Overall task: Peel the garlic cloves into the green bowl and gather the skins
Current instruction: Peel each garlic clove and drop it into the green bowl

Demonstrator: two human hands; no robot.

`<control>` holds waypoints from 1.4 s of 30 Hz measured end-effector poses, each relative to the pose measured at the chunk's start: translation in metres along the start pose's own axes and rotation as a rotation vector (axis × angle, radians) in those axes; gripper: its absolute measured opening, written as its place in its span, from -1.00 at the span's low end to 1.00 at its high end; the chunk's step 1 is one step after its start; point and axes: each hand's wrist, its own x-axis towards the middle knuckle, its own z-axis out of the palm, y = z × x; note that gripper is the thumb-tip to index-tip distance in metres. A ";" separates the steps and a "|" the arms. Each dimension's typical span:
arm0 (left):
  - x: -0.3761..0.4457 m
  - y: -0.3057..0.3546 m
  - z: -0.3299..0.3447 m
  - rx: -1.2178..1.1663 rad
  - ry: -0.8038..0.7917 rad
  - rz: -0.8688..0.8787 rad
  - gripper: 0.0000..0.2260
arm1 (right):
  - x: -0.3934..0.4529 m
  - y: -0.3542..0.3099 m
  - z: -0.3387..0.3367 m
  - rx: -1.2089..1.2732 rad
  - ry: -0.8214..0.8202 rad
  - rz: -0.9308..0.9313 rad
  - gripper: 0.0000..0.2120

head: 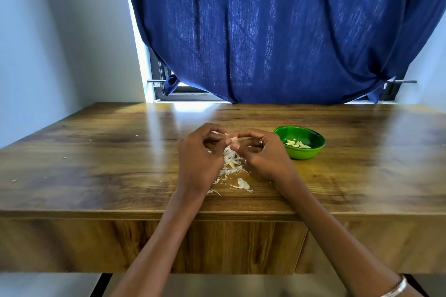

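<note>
Both my hands meet above the middle of the wooden table. My right hand pinches a pale garlic clove between thumb and fingers. My left hand has its fingers curled at the same clove, with a bit of white skin showing at its fingertips. A pile of papery garlic skins lies on the table under and between my hands, with loose flakes trailing toward me. The green bowl stands just right of my right hand and holds several peeled cloves.
A blue curtain hangs over the window behind the table's far edge. A white wall stands at the left. A few tiny skin flecks lie scattered on the table's left part. The table's front edge is close to me.
</note>
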 end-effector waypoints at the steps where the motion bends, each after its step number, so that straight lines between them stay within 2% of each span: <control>1: 0.000 0.000 0.000 -0.009 -0.002 0.003 -0.85 | 0.000 0.000 0.000 -0.005 0.017 -0.035 -0.82; 7: 0.001 -0.002 -0.001 -0.075 -0.010 -0.014 -0.83 | -0.003 -0.002 0.000 0.093 0.043 -0.054 -0.80; 10: 0.001 -0.004 -0.001 -0.104 -0.008 -0.045 -0.78 | -0.004 -0.005 -0.001 0.128 0.057 -0.023 -0.86; 15: 0.003 -0.006 -0.002 -0.142 -0.127 -0.048 -0.67 | -0.004 -0.004 -0.002 0.178 0.055 0.095 -0.90; 18: 0.003 -0.003 -0.002 -0.192 -0.178 -0.059 -0.68 | -0.004 -0.003 -0.002 0.204 0.026 0.151 -0.92; 28: 0.002 0.002 -0.003 -0.277 -0.276 -0.078 -0.74 | -0.005 -0.004 0.000 0.194 -0.066 0.107 -0.94; 32: 0.003 -0.001 -0.002 -0.294 -0.278 -0.083 -0.72 | -0.001 0.004 0.001 0.166 -0.118 0.097 -0.96; 37: 0.005 -0.012 -0.001 -0.236 -0.252 -0.055 -0.63 | 0.001 0.007 0.001 0.193 -0.129 0.083 -0.87; 40: 0.004 -0.011 0.001 -0.207 -0.214 -0.046 -0.66 | 0.001 0.006 0.002 0.190 -0.133 0.067 -0.97; 42: 0.004 -0.008 0.002 -0.210 -0.187 -0.031 -0.67 | 0.000 0.005 0.004 0.190 -0.119 0.051 -0.90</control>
